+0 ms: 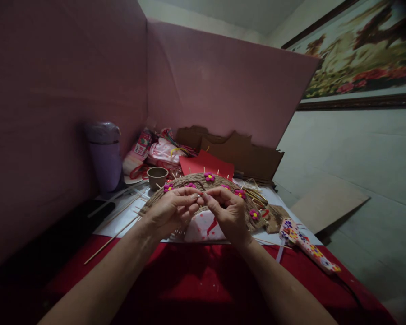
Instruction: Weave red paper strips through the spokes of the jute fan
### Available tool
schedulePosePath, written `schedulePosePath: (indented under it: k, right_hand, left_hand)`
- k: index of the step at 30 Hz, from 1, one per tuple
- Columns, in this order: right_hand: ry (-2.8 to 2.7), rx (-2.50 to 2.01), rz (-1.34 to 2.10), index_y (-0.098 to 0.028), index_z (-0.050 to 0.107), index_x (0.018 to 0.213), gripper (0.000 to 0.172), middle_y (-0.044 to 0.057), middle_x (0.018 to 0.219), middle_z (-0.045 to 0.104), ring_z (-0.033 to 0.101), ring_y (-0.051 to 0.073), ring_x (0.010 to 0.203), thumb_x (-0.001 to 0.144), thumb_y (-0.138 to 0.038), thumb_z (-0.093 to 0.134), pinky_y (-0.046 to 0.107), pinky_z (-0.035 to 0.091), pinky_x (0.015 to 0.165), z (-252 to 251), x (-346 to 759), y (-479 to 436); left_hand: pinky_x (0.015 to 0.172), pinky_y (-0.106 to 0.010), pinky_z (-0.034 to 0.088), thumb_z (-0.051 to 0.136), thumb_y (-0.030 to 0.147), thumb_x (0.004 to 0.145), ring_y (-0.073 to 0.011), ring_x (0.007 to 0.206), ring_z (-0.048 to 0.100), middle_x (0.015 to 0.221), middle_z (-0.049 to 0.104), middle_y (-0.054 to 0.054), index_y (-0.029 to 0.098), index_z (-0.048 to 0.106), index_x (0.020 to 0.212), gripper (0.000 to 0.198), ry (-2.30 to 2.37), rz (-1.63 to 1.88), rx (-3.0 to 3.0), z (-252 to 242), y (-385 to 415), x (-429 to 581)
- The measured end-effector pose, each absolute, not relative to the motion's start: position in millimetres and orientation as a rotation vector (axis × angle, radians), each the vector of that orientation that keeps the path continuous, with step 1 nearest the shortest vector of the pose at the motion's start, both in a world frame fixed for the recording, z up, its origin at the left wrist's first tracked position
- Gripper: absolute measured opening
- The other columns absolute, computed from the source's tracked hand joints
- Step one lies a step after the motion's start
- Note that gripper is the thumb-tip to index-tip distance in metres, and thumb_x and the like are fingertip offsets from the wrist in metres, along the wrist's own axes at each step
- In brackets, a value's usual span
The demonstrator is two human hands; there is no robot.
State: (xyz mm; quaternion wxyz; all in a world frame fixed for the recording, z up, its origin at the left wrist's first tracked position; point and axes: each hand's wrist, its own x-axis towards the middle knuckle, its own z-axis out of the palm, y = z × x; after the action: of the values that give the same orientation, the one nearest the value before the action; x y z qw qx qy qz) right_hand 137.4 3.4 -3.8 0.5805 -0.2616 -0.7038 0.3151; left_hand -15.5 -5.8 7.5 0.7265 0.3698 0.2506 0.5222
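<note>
My left hand (177, 207) and my right hand (228, 210) meet in front of me, fingertips almost touching. A small shiny piece (199, 196) is pinched between the left thumb and finger; its kind is too small to tell. The right thumb and forefinger are pressed together, and what they hold is hidden. Just behind the hands stands a curved form wrapped in brown twine (182, 181), with sticks poking out of its edge and pink flowers (209, 177) with yellow centres on it. Below the fingers lies a white cloth with red spots (198, 225), a red strip (212, 225) over it.
A grey-brown cup (157, 177) and a purple tumbler (104, 162) stand to the left. Red sheets (206, 163) and torn cardboard (242, 151) lean at the back. A flower-patterned glue gun (307, 246) with a cord lies right. A thin stick (110, 241) crosses the front left.
</note>
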Motion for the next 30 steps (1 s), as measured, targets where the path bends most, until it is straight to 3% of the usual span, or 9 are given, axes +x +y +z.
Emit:
schedulePosePath:
  k: [4, 20, 30]
  right_hand:
    - [-1.615, -0.633, 0.779, -0.017, 0.064, 0.079, 0.007, 0.003, 0.071, 0.07, 0.067, 0.015, 0.066, 0.08, -0.024, 0.063, 0.025, 0.052, 0.062, -2.9, 137.2, 3.9]
    - [-1.514, -0.62, 0.955, -0.017, 0.065, 0.072, 0.009, 0.001, 0.068, 0.067, 0.062, 0.013, 0.063, 0.074, -0.025, 0.066, 0.025, 0.048, 0.061, -9.1, 133.0, 13.5]
    - [-1.613, -0.634, 0.832, -0.017, 0.064, 0.077, 0.01, 0.001, 0.069, 0.065, 0.059, 0.013, 0.062, 0.079, -0.027, 0.063, 0.023, 0.047, 0.058, -13.0, 133.3, 12.9]
  left_hand:
    - [0.044, -0.009, 0.041, 0.061, -0.003, 0.068, -0.0034, 0.05, 0.055, 0.069, 0.065, -0.006, 0.007, 0.067, 0.079, 0.016, 0.548, 1.15, 0.876, 6.4, -5.6, -15.3]
    - [0.04, -0.012, 0.032, 0.075, 0.013, 0.055, -0.004, 0.044, 0.048, 0.054, 0.062, -0.002, 0.011, 0.069, 0.068, 0.014, 0.73, 1.369, 1.022, 2.5, -3.9, -6.9]
    - [0.044, -0.012, 0.038, 0.08, 0.014, 0.056, -0.0034, 0.048, 0.051, 0.062, 0.064, -0.002, 0.01, 0.066, 0.066, 0.018, 0.689, 1.374, 0.836, 1.2, -3.7, -5.1]
